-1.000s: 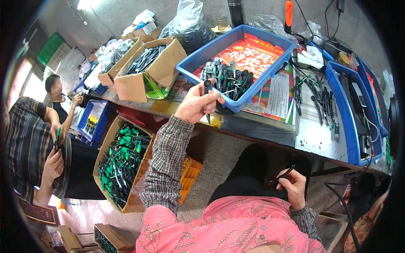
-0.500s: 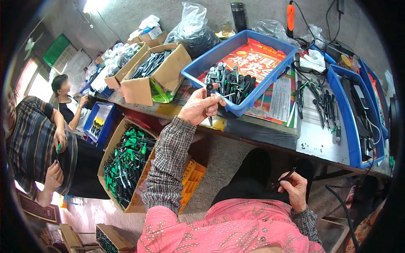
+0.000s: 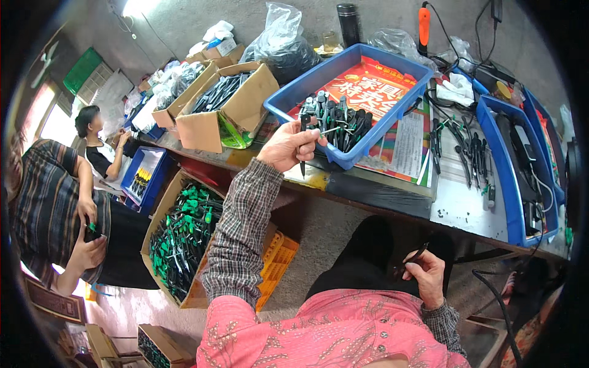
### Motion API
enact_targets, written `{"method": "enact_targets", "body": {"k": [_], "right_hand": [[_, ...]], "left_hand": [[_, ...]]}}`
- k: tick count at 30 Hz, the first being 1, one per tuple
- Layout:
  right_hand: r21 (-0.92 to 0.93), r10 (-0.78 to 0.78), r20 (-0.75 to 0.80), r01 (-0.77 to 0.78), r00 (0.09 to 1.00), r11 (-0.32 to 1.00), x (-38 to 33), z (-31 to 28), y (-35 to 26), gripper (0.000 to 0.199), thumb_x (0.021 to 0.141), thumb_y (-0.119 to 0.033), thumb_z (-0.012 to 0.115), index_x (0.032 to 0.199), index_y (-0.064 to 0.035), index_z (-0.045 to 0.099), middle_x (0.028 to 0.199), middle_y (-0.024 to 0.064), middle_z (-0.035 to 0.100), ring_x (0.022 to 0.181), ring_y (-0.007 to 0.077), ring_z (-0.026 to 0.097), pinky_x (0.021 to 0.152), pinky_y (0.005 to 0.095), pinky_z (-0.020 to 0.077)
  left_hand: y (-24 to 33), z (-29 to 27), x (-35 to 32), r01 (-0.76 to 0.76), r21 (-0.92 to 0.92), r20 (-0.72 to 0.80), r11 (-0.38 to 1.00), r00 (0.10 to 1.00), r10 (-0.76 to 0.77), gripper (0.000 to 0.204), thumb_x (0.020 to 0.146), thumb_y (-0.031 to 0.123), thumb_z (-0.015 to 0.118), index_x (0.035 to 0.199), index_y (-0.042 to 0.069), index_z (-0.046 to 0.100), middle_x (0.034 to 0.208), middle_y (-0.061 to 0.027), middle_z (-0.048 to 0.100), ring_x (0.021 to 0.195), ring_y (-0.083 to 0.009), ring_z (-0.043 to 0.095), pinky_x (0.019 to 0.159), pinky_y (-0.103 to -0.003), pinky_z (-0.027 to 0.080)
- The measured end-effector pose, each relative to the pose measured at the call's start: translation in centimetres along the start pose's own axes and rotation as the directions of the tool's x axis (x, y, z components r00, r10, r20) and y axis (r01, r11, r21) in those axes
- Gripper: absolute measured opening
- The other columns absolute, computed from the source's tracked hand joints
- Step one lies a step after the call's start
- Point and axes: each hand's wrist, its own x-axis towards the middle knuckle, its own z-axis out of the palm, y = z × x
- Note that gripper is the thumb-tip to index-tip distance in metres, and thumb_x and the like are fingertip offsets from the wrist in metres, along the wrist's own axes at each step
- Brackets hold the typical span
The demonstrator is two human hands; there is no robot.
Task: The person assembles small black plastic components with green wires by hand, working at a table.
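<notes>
My left hand (image 3: 287, 146) is stretched out to the near corner of a blue tray (image 3: 288, 98) and is shut on a black-handled screwdriver (image 3: 303, 142) held upright, tip down. More black screwdrivers (image 3: 341, 120) lie piled in that tray on a red printed sheet. My right hand (image 3: 424, 275) rests low by my lap, its fingers closed on a thin dark tool (image 3: 412, 256). My checked sleeve and pink top fill the lower middle.
A second blue tray (image 3: 504, 178) with tools is at the right, loose screwdrivers (image 3: 455, 142) between the trays. Cardboard boxes (image 3: 202, 126) stand at the table's left. A floor box of green-handled screwdrivers (image 3: 181, 236) is at my left. Two other people (image 3: 55, 202) work at the far left.
My left hand has lifted a screwdriver out of the tray and drawn back slightly to its near edge. The right hand has stayed by my lap.
</notes>
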Motion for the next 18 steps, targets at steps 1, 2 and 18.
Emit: {"method": "enact_targets", "body": {"k": [1, 2, 18], "right_hand": [[-0.001, 0.004, -0.001, -0.004, 1.000, 1.000, 0.0, 0.0, 0.1, 0.008, 0.083, 0.003, 0.061, 0.091, 0.0025, 0.062, 0.081, 0.0046, 0.062, 0.062, 0.0103, 0.061, 0.056, 0.0220, 0.0502], [0.004, 0.000, -0.003, 0.000, 1.000, 1.000, 0.0, 0.1, 0.1, 0.008, 0.083, 0.003, 0.061, 0.091, 0.0025, 0.063, 0.081, 0.0047, 0.062, 0.062, 0.0104, 0.061, 0.056, 0.0219, 0.0501], [0.021, -0.004, -0.013, 0.005, 1.000, 1.000, 0.0, -0.1, 0.0, 0.007, 0.084, 0.002, 0.062, 0.091, 0.0023, 0.063, 0.084, 0.0050, 0.063, 0.063, 0.0105, 0.061, 0.056, 0.0220, 0.0501]], "left_hand": [[0.1, -0.1, 0.1, 0.004, -0.011, -0.007, 1.000, 1.000, -0.004, 0.037, 0.094, 0.003, 0.054, 0.129, 0.002, 0.041, 0.088, -0.0146, 0.062, 0.052, -0.0055, 0.041, 0.046, -0.019, 0.035], [0.1, -0.1, 0.0, 0.008, -0.023, -0.014, 1.000, 1.000, -0.008, 0.036, 0.094, 0.003, 0.054, 0.128, 0.002, 0.042, 0.088, -0.0142, 0.062, 0.052, -0.0055, 0.041, 0.046, -0.019, 0.035], [-6.4, 3.4, -7.5, -0.077, -0.075, -0.046, 0.994, 0.996, 0.073, 0.048, 0.091, 0.005, 0.059, 0.134, 0.000, 0.039, 0.085, -0.0101, 0.064, 0.050, -0.0052, 0.042, 0.045, -0.021, 0.034]]}}
